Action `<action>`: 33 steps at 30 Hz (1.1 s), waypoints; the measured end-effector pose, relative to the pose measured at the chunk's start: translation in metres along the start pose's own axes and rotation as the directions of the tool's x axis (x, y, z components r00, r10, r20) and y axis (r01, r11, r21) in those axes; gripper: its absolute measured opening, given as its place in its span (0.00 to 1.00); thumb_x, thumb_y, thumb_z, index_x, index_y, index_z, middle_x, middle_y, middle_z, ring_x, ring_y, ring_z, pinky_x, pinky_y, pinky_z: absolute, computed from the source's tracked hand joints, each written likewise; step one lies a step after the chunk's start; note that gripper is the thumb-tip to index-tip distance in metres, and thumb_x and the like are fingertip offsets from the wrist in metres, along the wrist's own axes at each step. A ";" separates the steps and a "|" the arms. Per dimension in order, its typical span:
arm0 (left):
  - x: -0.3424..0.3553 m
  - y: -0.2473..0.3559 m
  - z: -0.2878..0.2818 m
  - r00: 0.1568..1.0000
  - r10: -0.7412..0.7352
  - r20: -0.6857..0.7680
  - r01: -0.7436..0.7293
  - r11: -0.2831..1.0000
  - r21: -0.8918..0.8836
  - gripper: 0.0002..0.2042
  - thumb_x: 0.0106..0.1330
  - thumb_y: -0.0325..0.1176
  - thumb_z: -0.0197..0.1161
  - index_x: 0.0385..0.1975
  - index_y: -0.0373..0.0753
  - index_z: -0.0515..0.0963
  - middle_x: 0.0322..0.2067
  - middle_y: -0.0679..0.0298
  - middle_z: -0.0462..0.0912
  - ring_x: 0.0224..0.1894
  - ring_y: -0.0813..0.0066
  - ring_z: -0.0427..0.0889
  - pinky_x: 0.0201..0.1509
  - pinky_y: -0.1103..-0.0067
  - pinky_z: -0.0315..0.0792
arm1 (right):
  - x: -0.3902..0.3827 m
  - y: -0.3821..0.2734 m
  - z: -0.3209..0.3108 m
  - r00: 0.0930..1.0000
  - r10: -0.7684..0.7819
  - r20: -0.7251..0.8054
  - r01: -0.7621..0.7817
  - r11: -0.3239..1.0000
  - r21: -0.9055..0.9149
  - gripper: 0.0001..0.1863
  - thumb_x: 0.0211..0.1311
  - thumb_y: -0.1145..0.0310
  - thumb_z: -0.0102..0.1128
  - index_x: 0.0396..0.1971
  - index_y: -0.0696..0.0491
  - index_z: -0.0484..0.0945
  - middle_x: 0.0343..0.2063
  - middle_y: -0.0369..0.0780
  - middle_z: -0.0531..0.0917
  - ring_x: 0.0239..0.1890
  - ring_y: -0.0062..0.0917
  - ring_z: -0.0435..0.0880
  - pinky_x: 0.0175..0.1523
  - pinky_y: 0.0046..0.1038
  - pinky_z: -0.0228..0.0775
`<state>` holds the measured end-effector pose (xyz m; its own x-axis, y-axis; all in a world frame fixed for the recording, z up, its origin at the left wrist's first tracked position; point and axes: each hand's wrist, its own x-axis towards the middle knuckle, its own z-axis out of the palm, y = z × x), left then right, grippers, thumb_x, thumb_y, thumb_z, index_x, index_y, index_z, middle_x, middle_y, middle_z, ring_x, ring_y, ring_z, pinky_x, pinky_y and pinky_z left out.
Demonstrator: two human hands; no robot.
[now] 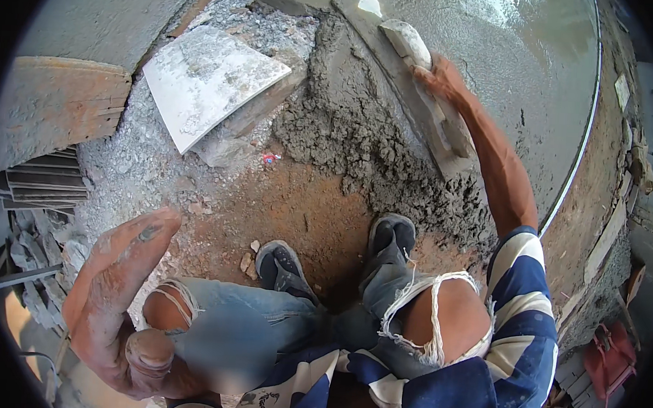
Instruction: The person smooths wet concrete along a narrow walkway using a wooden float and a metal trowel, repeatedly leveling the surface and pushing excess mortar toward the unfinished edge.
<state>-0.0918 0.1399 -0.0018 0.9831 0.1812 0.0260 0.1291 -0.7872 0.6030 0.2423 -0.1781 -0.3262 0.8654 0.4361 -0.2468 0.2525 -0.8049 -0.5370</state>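
Observation:
My right hand [445, 81] is closed around the raised grip of a long wooden float [368, 40]. The float lies slantwise on grey wet concrete [520, 103], where the smooth surface meets rough, lumpy mix [338, 120]. Its board and grip are coated with cement. My left hand [108, 281] hangs close to the camera above my left knee. Its fingers are stretched out side by side, the thumb stands apart, and I see nothing held in it.
A dusty white slab [207, 83] rests on rubble ahead to the left. Beyond my left hand are a wooden board [73, 109] and stacked thin tiles [47, 178]. A pale straight edge [582, 151] borders the concrete at right. A red bag [610, 359] sits far right.

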 end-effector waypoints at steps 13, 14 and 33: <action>-0.021 0.002 -0.002 0.993 0.113 0.014 -0.114 0.992 0.055 0.35 0.69 0.59 0.45 0.49 0.25 0.76 0.41 0.44 0.83 0.47 0.53 0.81 0.58 0.65 0.69 | -0.093 -0.006 0.015 0.988 -0.060 0.143 0.061 0.998 -0.004 0.22 0.58 0.57 0.59 0.43 0.60 0.70 0.32 0.49 0.80 0.36 0.40 0.80 0.43 0.40 0.73; -0.024 0.005 -0.003 0.992 0.126 0.006 -0.126 0.991 0.053 0.35 0.69 0.59 0.45 0.49 0.25 0.76 0.41 0.44 0.83 0.47 0.53 0.81 0.58 0.65 0.69 | -0.100 -0.008 0.013 0.985 -0.049 0.166 0.046 0.999 0.021 0.22 0.57 0.57 0.60 0.43 0.60 0.70 0.32 0.50 0.80 0.36 0.41 0.80 0.43 0.39 0.73; -0.035 0.009 -0.013 0.990 0.139 -0.002 -0.139 0.989 0.053 0.34 0.65 0.60 0.51 0.46 0.27 0.79 0.40 0.46 0.83 0.46 0.52 0.82 0.56 0.67 0.70 | -0.066 0.000 -0.036 0.983 0.150 -0.108 -0.102 0.927 0.361 0.26 0.60 0.49 0.60 0.41 0.59 0.74 0.25 0.42 0.80 0.23 0.25 0.80 0.33 0.34 0.72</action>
<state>-0.1266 0.1338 0.0130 0.9912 0.0710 0.1113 -0.0021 -0.8346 0.5508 0.2005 -0.2214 -0.2806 0.9352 0.2639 -0.2362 -0.0109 -0.6451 -0.7640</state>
